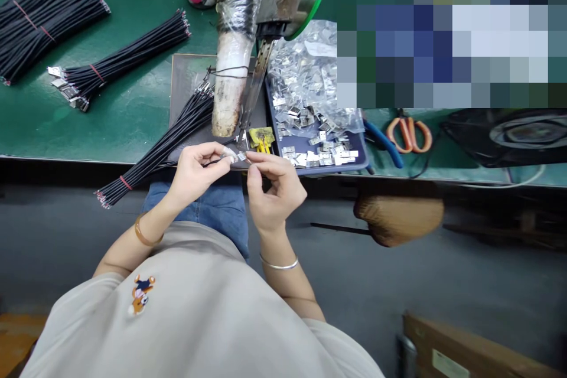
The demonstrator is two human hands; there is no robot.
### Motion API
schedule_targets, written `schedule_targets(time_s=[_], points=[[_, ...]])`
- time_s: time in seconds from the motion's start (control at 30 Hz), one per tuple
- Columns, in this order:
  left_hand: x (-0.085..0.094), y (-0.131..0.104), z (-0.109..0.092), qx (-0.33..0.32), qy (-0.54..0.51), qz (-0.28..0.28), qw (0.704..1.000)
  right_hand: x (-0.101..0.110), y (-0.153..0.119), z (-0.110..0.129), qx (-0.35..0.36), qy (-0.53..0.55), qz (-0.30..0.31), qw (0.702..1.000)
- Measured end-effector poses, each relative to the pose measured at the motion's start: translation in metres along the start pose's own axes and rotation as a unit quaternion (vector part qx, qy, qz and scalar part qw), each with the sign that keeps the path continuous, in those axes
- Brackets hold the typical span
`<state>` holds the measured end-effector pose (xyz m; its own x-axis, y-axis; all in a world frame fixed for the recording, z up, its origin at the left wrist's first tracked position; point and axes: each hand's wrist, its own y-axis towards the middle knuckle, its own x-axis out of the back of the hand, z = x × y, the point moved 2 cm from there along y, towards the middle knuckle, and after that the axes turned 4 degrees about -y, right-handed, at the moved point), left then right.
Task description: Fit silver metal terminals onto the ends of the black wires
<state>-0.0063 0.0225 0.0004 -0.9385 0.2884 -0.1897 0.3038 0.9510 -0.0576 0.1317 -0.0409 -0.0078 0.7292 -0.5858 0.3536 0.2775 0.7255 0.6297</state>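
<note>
- A workshop, by its fittings: bundles of black cables [126,54] lie on a green-topped bench [137,133].
- A tray [325,171] holds small metal connectors [325,156], loose and under clear plastic [301,65].
- A wrapped duct [234,41] and a green-rimmed spool [310,0] overhang the bench.
- An orange-handled hand tool [422,136] lies right of the tray.

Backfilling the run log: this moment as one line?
left hand: pinching black cable; right hand: at small metal connector, grip unclear; nearest cable bundle: overhanging table; connector tray: beyond right hand
</note>
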Motion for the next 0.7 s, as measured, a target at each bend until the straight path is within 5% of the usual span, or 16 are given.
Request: schedule_targets(time_s=[0.1,0.37,0.7], points=[[-0.001,0.001,-0.001,-0.003,-0.002,0.001,1.0,-0.002,0.0,-0.006,-0.028,0.009,0.006,1.0],[-0.003,0.002,0.0,-0.012,0.031,-0.031,0.999,-0.002,0.006,-0.003,0.09,-0.073,0.022,0.993],[-0.01,0.003,0.001,-0.04,0.076,-0.087,0.993,-0.004,0.013,-0.007,0.146,-0.092,0.017,0.985]])
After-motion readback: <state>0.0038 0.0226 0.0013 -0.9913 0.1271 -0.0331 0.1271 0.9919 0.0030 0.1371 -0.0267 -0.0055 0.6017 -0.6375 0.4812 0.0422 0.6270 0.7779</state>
